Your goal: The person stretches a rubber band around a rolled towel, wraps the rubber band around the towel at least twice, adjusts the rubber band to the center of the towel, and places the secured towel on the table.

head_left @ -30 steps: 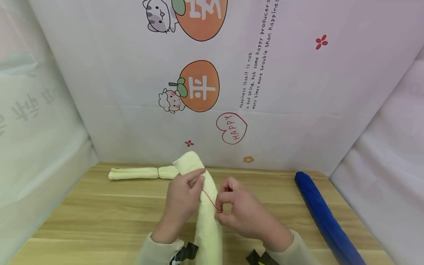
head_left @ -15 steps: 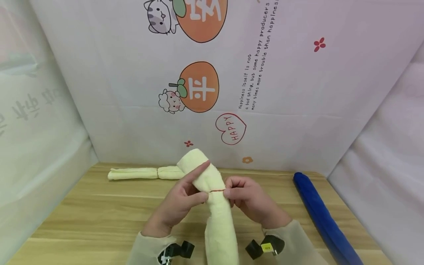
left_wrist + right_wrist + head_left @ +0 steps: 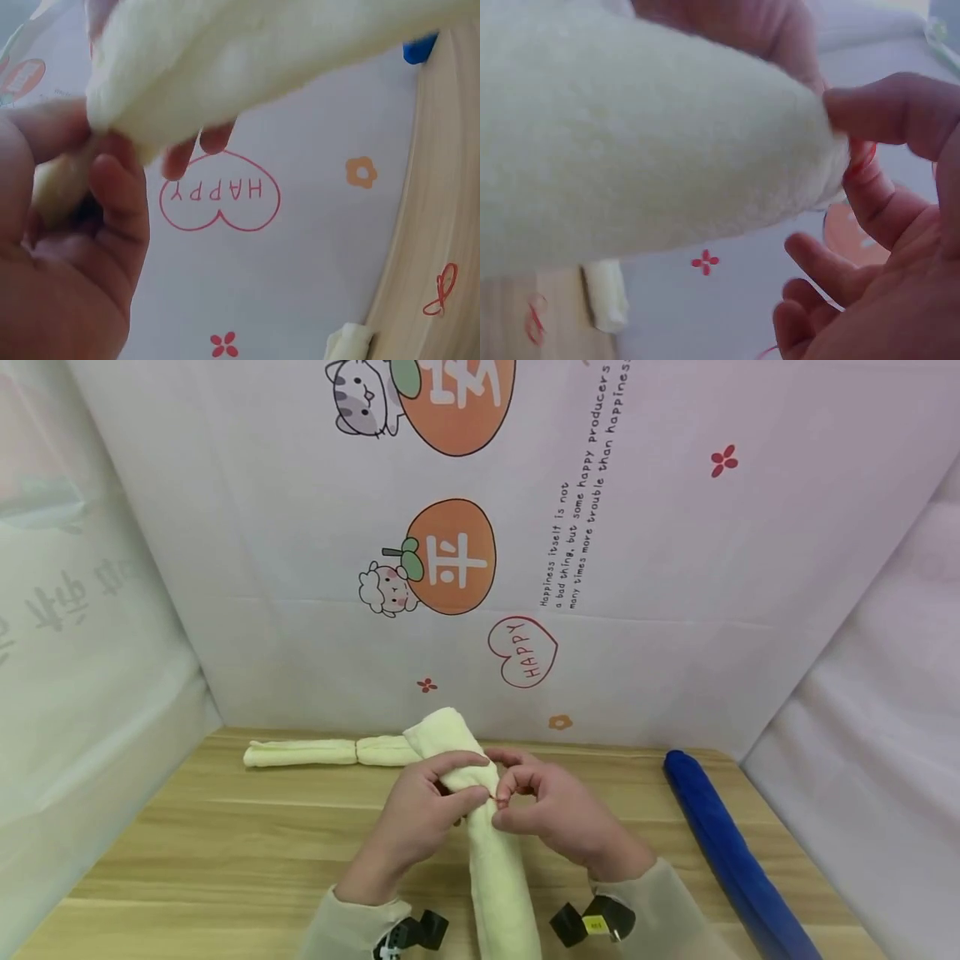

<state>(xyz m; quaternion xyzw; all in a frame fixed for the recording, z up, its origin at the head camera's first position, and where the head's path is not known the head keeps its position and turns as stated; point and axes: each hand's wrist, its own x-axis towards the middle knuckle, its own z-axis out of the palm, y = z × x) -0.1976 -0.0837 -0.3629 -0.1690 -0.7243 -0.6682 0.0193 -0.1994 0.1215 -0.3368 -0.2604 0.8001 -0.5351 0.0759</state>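
Observation:
A rolled cream towel (image 3: 504, 885) rises from the near edge of the head view, its top end bent over to the left. My left hand (image 3: 408, 818) holds it from the left near the top, thumb in front. Close by on the right, my right hand (image 3: 566, 818) pinches a thin red rubber band (image 3: 862, 157) at the towel's narrowed neck. In the right wrist view the band loops at the right fingers, against the towel. How far it goes round the towel is hidden by the hands.
Behind lies another cream towel roll (image 3: 300, 753), tied at its middle. A blue towel roll (image 3: 738, 852) lies along the right side of the wooden table (image 3: 187, 860). A loose red band (image 3: 441, 291) rests on the wood. A printed white sheet (image 3: 637, 677) stands behind.
The red band ran slantwise from the towel to my right fingers, then straight across it. Now my right fingers have curled in close at the neck, and the towel has shifted rightward overall.

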